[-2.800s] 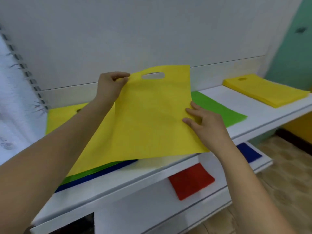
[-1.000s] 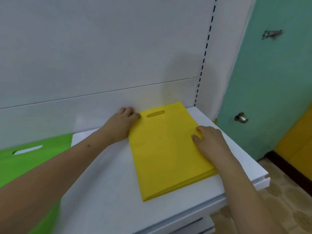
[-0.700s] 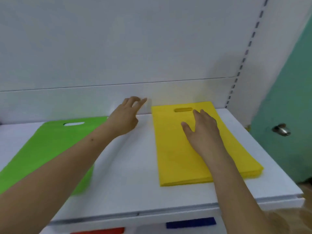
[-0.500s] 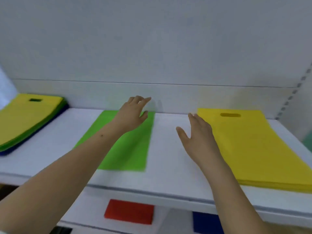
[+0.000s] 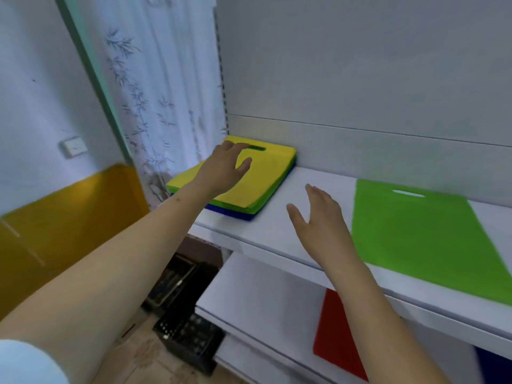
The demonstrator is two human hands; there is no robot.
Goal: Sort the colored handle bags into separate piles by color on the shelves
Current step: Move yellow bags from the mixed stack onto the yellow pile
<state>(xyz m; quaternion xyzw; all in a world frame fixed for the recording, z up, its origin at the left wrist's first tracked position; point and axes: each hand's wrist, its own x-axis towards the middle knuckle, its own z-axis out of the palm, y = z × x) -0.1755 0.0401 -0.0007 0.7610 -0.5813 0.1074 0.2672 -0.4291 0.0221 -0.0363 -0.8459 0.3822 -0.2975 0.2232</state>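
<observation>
A mixed stack of bags [image 5: 266,184], yellow on top with green and blue edges showing below, lies at the left end of the upper white shelf [image 5: 277,231]. My left hand [image 5: 225,169] hovers over the stack's top yellow bag with fingers spread, holding nothing. My right hand [image 5: 318,217] floats open above the bare shelf between the stack and a single green bag [image 5: 421,239] lying flat to the right. On the lower shelf lie a red bag [image 5: 335,336] and, at the right edge, a blue bag [image 5: 496,367].
The shelf's white back panel [image 5: 360,79] rises behind the bags. A bamboo-print curtain [image 5: 155,92] hangs to the left. Black crates [image 5: 188,336] sit on the floor below the shelf's left end.
The view has swung left from the yellow pile to the mixed stack. My left hand has reached over the stack's top yellow bag; my right hand followed, both holding nothing.
</observation>
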